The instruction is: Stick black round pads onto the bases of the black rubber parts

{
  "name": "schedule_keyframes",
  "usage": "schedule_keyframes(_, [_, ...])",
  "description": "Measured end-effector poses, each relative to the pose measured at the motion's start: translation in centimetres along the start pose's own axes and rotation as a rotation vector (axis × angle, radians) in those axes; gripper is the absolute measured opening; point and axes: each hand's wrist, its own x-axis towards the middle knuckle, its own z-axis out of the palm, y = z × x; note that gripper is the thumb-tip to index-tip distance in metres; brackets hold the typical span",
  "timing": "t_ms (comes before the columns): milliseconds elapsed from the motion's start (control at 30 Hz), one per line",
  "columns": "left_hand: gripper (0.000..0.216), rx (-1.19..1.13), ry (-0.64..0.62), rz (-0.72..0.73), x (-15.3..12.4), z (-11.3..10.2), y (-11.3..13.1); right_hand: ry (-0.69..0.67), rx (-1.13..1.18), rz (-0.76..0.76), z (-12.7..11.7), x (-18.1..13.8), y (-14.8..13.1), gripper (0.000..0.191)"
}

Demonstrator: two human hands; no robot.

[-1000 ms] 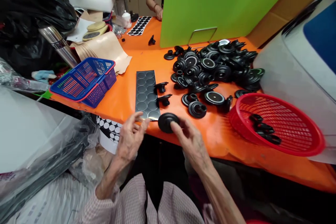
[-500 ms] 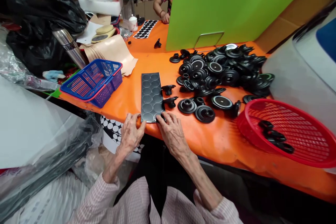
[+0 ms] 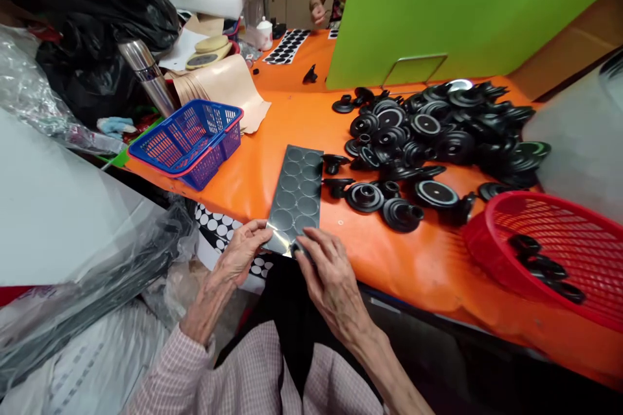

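A dark sheet of round stickers (image 3: 294, 198) lies near the front edge of the orange table, its near end tilted over the edge and catching a glare. My left hand (image 3: 243, 246) pinches the sheet's near left corner between thumb and fingers. At the near right corner is my right hand (image 3: 328, 266), fingers bent and drawn together over a small dark thing that they mostly hide. Two black knob-like parts with round bases (image 3: 337, 187) rest against the sheet's right side. Further right is a heap of similar black round parts (image 3: 413, 130).
A blue basket (image 3: 195, 136) stands left, a red basket (image 3: 506, 272) with several black pieces right. A green board (image 3: 457, 13) rises behind the heap. Brown paper (image 3: 233, 87), a steel flask (image 3: 146, 74) and a sticker sheet (image 3: 287, 47) lie farther back. Another person's hand (image 3: 318, 11) shows there.
The sheet has turned slightly and come nearer, its near end now past the table edge. My left hand has taken its corner in a pinch. The whole view has shifted a little.
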Motion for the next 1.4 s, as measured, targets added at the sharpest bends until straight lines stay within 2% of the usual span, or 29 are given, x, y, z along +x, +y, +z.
schedule_keyframes(100, [0.033,-0.077,-0.061,-0.014,-0.4,-0.3,-1.2,0.034,0.096,0.126,1.4,0.9,-0.3,0.030])
schedule_keyframes(233, [0.027,-0.142,-0.098,0.033,-0.3,-0.3,-2.3,0.085,0.097,0.200,2.8,2.2,-0.2,0.030])
schedule_keyframes(500, [0.024,-0.086,-0.091,0.100,-0.1,0.3,-2.5,0.120,0.028,0.124,2.7,3.0,-0.5,0.023])
schedule_keyframes(600, [0.028,0.054,0.005,0.172,0.3,0.0,-1.5,0.274,0.095,0.203,2.0,3.2,0.0,0.021])
schedule_keyframes(667, [0.030,0.270,0.167,0.264,0.2,-0.3,-0.4,0.353,0.126,0.259,1.3,3.0,0.3,0.019])
schedule_keyframes(733, [0.030,0.519,0.385,0.387,-0.3,-0.3,0.7,0.356,0.136,0.260,0.6,2.4,0.3,0.018])
schedule_keyframes(767, [0.028,0.602,0.424,0.413,-0.7,-0.1,1.2,0.338,0.138,0.243,0.4,1.9,0.1,0.018])
schedule_keyframes(800, [0.027,0.633,0.382,0.401,-1.1,0.3,1.5,0.316,0.141,0.220,0.2,1.4,-0.2,0.019])
schedule_keyframes(900, [0.024,0.466,-0.009,0.170,-2.0,1.9,1.8,0.232,0.206,0.153,-0.1,0.1,-1.1,0.021])
schedule_keyframes(933, [0.023,0.392,-0.079,0.110,-2.0,2.5,1.7,0.197,0.260,0.155,-0.2,-0.1,-1.3,0.022])
schedule_keyframes(967, [0.023,0.338,-0.095,0.084,-2.1,3.0,1.6,0.172,0.333,0.191,-0.5,-0.3,-1.4,0.024])
schedule_keyframes(1033, [0.022,0.318,-0.091,0.083,-2.0,4.1,1.5,0.177,0.507,0.371,-1.1,-0.3,-1.2,0.028])
schedule_keyframes(1133, [0.028,0.543,-0.216,0.109,-1.7,5.6,2.5,0.261,0.713,0.696,-2.2,0.0,-0.1,0.023])
schedule_keyframes(1167, [0.031,0.671,-0.209,0.155,-1.3,6.2,3.0,0.306,0.740,0.758,-2.6,0.2,0.2,0.026])
schedule_keyframes(1233, [0.038,0.929,-0.078,0.295,0.2,7.3,4.4,0.390,0.752,0.807,-3.4,0.5,0.7,0.031])
schedule_keyframes(1300, [0.046,1.065,0.066,0.371,2.6,8.4,5.6,0.420,0.761,0.801,-4.2,0.5,1.0,0.030])
schedule_keyframes(1333, [0.049,1.056,0.066,0.328,4.1,8.9,6.0,0.399,0.769,0.783,-4.6,0.3,1.0,0.028])
schedule_keyframes(1400, [0.046,0.893,-0.037,0.168,6.8,9.8,6.2,0.340,0.763,0.732,-5.3,-0.3,1.2,0.025])
